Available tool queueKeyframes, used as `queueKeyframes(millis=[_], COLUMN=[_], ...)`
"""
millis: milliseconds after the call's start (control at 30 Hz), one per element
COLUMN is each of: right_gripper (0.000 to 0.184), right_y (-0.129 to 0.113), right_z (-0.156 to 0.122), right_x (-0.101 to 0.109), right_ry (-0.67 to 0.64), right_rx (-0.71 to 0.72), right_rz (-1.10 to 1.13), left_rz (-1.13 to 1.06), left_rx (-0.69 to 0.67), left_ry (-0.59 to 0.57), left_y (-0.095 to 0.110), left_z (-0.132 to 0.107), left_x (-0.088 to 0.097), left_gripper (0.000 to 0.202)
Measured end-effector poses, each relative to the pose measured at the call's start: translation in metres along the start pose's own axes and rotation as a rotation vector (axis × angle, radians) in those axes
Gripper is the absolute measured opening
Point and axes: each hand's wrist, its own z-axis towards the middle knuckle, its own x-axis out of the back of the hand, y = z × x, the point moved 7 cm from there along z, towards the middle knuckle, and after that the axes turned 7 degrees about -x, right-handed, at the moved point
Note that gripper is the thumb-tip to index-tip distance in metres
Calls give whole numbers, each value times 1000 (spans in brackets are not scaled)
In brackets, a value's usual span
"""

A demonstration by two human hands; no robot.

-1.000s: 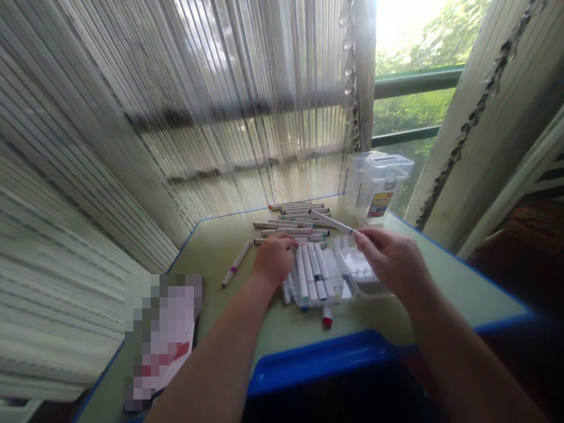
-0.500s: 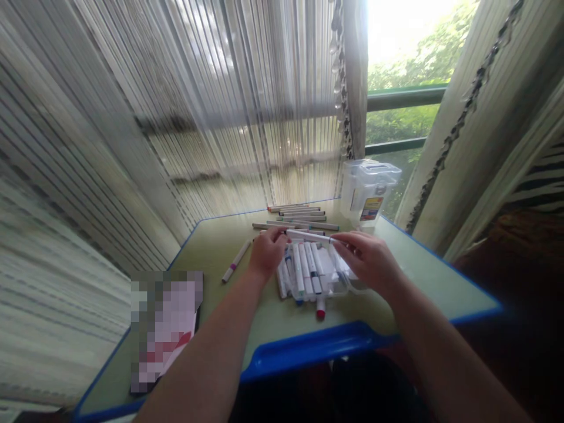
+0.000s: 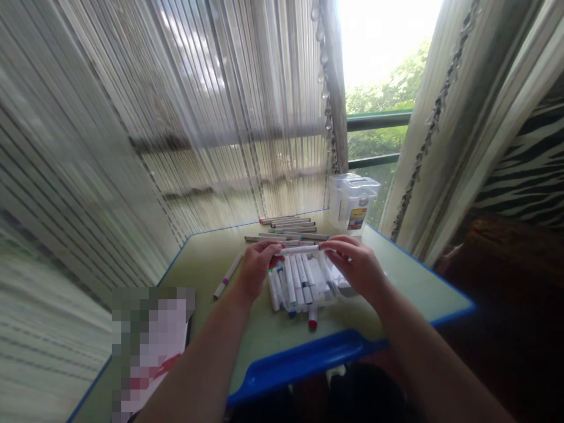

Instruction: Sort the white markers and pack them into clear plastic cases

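Note:
A white marker (image 3: pixel 300 249) is held crosswise by both hands, my left hand (image 3: pixel 254 269) pinching its left end and my right hand (image 3: pixel 358 266) pinching its right end. It hovers just above a clear plastic tray (image 3: pixel 328 291) packed with several white markers (image 3: pixel 291 285). One red-capped marker (image 3: pixel 312 317) pokes out of the tray toward me. Behind the hands, several more markers (image 3: pixel 287 225) lie in a loose row on the green table (image 3: pixel 211 258).
A single purple-banded marker (image 3: pixel 228 275) lies left of the tray. A clear lidded plastic box (image 3: pixel 351 201) stands at the back right by the window. A blurred-out flat item (image 3: pixel 150 346) rests at the front left. Striped curtains (image 3: pixel 132 147) hang close behind.
My right hand brought the marker from the right down to the middle above the tray, and my left hand rose from the tray to pinch its other end. The view tilted up.

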Motion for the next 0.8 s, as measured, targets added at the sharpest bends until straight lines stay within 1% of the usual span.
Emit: queueKeyframes(millis=[133, 233, 333, 467, 600, 667, 800], right_gripper=[19, 20, 19, 16, 12, 13, 14], right_y=[1, 3, 2, -4, -9, -8, -4], right_z=[-1, -1, -3, -5, -5, -5, -5], right_x=[0, 1, 2, 3, 2, 2, -1], right_ry=[23, 58, 75, 61, 31, 38, 28], right_rx=[9, 11, 32, 42, 53, 38, 23], right_rz=[-8, -4, 0, 5, -3, -18, -59], left_rz=[-115, -177, -187, -184, -237, -250, -236], left_rx=[24, 35, 33, 20, 8, 7, 20], left_ry=[1, -36, -68, -49, -33, -68, -166], left_y=[0, 1, 2, 1, 1, 1, 0], left_z=[2, 0, -3, -1, 1, 0, -4], left_x=[-1, -3, -5, -3, -2, -4, -10], left_gripper=[25, 26, 28, 31, 36, 36, 31])
